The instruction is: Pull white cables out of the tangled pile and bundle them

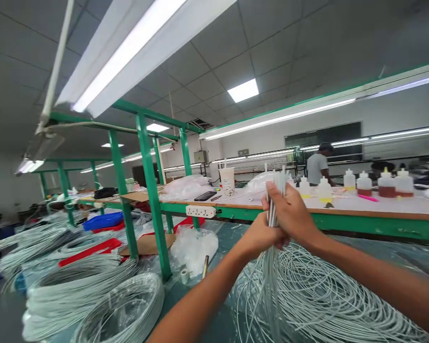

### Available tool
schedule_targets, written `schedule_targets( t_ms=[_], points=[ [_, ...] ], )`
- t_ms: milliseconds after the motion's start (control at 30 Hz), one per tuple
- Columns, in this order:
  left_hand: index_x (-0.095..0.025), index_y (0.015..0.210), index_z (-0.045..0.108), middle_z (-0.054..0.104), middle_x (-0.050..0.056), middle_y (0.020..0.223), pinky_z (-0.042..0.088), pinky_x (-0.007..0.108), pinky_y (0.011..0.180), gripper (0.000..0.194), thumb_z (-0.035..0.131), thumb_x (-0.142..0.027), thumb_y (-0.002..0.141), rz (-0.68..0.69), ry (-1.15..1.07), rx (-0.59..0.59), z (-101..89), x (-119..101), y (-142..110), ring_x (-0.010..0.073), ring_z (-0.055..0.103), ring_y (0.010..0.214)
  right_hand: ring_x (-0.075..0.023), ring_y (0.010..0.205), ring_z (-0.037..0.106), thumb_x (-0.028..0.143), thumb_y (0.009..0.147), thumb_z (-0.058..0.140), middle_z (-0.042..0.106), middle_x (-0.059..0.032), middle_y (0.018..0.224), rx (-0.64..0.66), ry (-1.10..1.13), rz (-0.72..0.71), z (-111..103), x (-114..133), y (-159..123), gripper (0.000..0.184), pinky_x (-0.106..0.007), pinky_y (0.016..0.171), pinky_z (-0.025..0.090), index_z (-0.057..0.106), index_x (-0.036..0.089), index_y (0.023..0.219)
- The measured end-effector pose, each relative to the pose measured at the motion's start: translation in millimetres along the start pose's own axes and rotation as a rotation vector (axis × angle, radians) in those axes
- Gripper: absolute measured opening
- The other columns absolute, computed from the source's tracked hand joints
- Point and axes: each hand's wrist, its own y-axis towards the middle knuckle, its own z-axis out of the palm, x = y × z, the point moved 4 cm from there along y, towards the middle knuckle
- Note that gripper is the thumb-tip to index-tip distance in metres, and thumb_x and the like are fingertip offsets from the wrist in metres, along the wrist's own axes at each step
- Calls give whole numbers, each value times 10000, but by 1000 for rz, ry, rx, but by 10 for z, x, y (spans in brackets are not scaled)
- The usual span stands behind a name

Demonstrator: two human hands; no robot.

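Observation:
Both my hands are wrapped round one upright bundle of thin grey-white cables (271, 276). My left hand (266, 234) grips it lower down. Just above and to the right, my right hand (289, 209) closes round the upper part, with the cable ends sticking up past the fingers. The two hands touch each other. Below them, a large loose heap of the same cable (325, 295) spreads over the dark green work surface (189, 309), and the bundle hangs down in front of it.
Coiled cables (125, 309) lie at the left, near red trays (91, 251) and a blue tray (103, 221). Green posts (150, 200) rise beside them. A raised shelf holds a paper cup (227, 181), a phone (205, 196) and several squeeze bottles (386, 183). A person (318, 164) stands beyond.

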Motion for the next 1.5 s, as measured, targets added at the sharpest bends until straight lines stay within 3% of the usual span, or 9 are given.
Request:
schedule_targets(
  t_ms=[133, 233, 300, 500, 633, 733, 1000, 1233, 1500],
  points=[
    [-156, 428, 427, 364, -60, 309, 221, 172, 320, 345, 447, -294, 744, 64, 64, -58, -2, -100, -61, 34, 307, 288, -129, 583, 527, 453, 763, 486, 549, -7, 665, 84, -82, -60, -107, -36, 159, 301, -279, 560, 439, 508, 161, 831],
    [-144, 673, 567, 355, -79, 347, 230, 177, 349, 328, 436, -428, 772, 57, 60, 53, 46, -157, -111, 42, 305, 322, -168, 775, 557, 335, 665, 635, 565, -59, 945, 86, 38, -124, -216, -21, 257, 736, -342, 702, 468, 229, 209, 1265],
    [-149, 789, 581, 352, -82, 376, 244, 183, 377, 322, 436, -436, 780, 38, 46, 150, 73, -159, -127, 45, 305, 350, -190, 945, 521, 284, 625, 670, 475, -88, 1156, 87, 63, -203, -279, 16, 285, 938, -375, 809, 447, 49, 254, 1329],
    [-153, 764, 566, 281, -98, 410, 258, 198, 419, 274, 477, -412, 775, -30, -26, 296, 98, -85, -137, 35, 251, 370, -208, 1006, 511, 426, 784, 470, 528, -76, 1146, 252, 51, -193, -364, 49, 280, 361, -393, 879, 404, 560, 189, 1040],
    [-163, 751, 558, 219, -112, 404, 230, 187, 397, 246, 496, -400, 768, -90, -112, 255, 99, -55, -146, 27, 188, 357, -185, 889, 577, 451, 859, 289, 549, -81, 1118, 162, 216, -51, -413, -45, 275, 439, -378, 788, 451, 414, 223, 1212],
    [-168, 731, 556, 197, -113, 372, 190, 192, 366, 237, 483, -389, 778, -115, -170, 258, 128, -50, -154, 30, 154, 329, -182, 974, 534, 432, 850, 345, 564, -75, 1098, 86, 103, -103, -423, -7, 216, 402, -362, 858, 412, 505, 197, 1135],
    [-166, 665, 531, 213, -113, 357, 164, 190, 360, 270, 508, -422, 749, -143, -91, 144, 137, 68, -115, 30, 157, 336, -174, 1121, 431, 459, 780, 481, 491, -43, 1220, 212, -112, -206, -403, 266, 52, 435, -365, 963, 335, 512, 214, 1138],
    [-172, 665, 487, 209, -127, 339, 201, 173, 324, 311, 514, -479, 712, -99, -75, -40, 158, -27, -101, 28, 177, 297, -187, 922, 562, 363, 836, 391, 606, -81, 1053, 86, -234, -192, -400, 97, 127, 340, -369, 807, 440, 609, 161, 1000],
    [-173, 625, 454, 224, -119, 373, 238, 161, 348, 255, 501, -392, 746, -263, -186, 161, 188, -94, -122, 19, 176, 306, -228, 1102, 442, 494, 686, 577, 510, -82, 1190, 361, -166, -120, -398, 25, 113, 685, -448, 944, 316, 338, 234, 1272]
  ],
)
